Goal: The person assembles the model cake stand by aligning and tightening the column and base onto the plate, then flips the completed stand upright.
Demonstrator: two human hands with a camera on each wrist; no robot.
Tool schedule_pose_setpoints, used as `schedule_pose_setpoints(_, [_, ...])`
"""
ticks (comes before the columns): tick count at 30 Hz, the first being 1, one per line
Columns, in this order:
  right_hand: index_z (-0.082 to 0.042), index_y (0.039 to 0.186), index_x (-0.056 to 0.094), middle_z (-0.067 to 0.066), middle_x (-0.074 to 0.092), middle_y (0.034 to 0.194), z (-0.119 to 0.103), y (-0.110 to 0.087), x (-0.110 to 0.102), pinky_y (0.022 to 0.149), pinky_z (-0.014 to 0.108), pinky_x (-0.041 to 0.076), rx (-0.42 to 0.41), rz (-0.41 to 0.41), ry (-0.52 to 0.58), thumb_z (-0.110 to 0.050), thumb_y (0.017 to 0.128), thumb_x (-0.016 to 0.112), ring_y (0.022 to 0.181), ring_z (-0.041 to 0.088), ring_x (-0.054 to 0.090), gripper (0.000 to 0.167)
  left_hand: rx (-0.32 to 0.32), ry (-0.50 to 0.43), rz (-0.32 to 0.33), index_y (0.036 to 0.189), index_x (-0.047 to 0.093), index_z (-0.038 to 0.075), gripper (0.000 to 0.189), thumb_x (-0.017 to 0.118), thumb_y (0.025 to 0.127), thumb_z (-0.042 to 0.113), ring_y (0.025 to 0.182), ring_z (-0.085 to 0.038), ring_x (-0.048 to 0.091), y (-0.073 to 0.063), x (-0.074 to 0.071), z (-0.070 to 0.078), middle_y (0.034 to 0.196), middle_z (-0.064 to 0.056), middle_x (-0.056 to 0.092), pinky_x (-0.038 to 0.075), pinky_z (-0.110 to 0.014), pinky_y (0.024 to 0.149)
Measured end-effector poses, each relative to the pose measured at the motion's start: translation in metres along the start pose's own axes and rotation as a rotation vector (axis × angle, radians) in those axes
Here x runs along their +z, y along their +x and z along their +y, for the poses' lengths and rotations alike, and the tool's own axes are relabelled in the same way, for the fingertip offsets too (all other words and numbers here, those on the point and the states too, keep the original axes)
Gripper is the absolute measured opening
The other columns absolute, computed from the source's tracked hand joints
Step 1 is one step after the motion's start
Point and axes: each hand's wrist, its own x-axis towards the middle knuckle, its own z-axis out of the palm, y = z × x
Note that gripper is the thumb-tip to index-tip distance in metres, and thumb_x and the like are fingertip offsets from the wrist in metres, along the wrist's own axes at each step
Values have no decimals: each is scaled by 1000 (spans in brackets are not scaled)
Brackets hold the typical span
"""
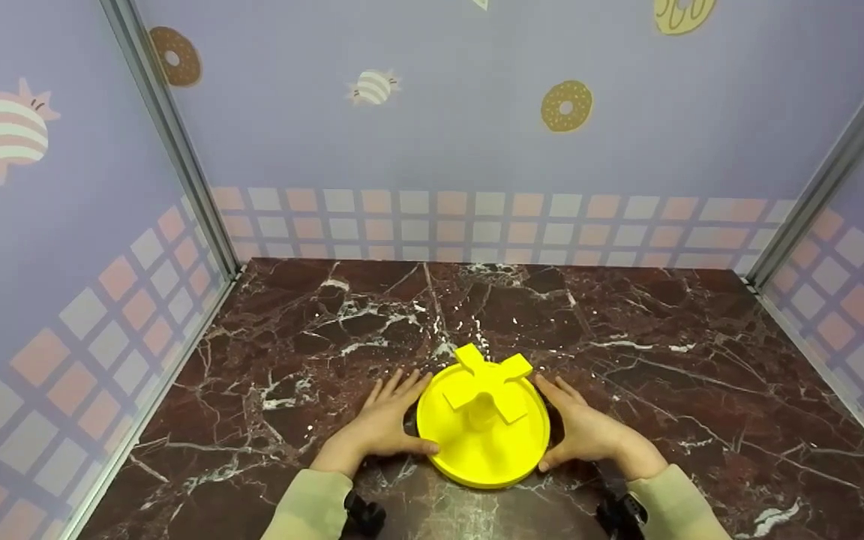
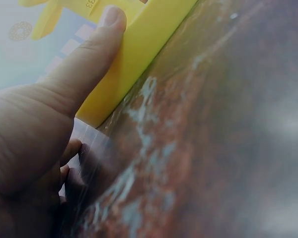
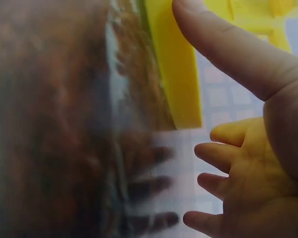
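Observation:
A bright yellow round piece (image 1: 469,450), dish-like with a low rim, lies on the marble table. A four-armed cross-shaped knob (image 1: 486,381) rises on a short stem from its middle. My left hand (image 1: 383,424) is at its left side, fingers spread and fairly straight. In the left wrist view the thumb (image 2: 84,62) touches the yellow rim (image 2: 134,59). On the other side is my right hand (image 1: 586,427), its thumb (image 3: 238,49) against the rim (image 3: 176,74) in the right wrist view. The other right fingers (image 3: 218,158) stretch out straight beside the piece.
Dark red marble with white veins covers the table (image 1: 312,330). Purple walls (image 1: 462,135) with a checkered border enclose it at the back and both sides, joined by metal corner posts (image 1: 177,150). Black wrist devices (image 1: 364,516) sit below the cuffs.

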Motion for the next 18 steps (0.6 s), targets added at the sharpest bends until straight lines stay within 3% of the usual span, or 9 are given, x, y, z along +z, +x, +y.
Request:
schedule_pose_setpoints(6, [3,162,20,27,24,168,-1,2,6,117,81,17,29,-35,-8,-28,58,101,155,56,12,135,7,2,-14,166,19,16,122,84,75,62,161,-42,3,0,0,-1,173,-11,19,-2,-66,129])
schedule_pose_setpoints(11, [3,162,21,27,25,167,-3,4,8,114,85,11,43,-31,-9,-26,58,100,155,54,14,134,-5,-36,-48,167,16,18,133,92,66,58,162,-38,3,-1,-3,0,173,-6,19,-7,-65,129])
schedule_pose_setpoints(18, [4,160,26,28,32,165,0,6,11,116,83,14,18,19,-29,-28,54,101,154,53,21,134,-24,-58,-42,167,17,20,137,97,60,53,162,-37,6,-1,-2,0,172,-11,22,-9,-65,128])
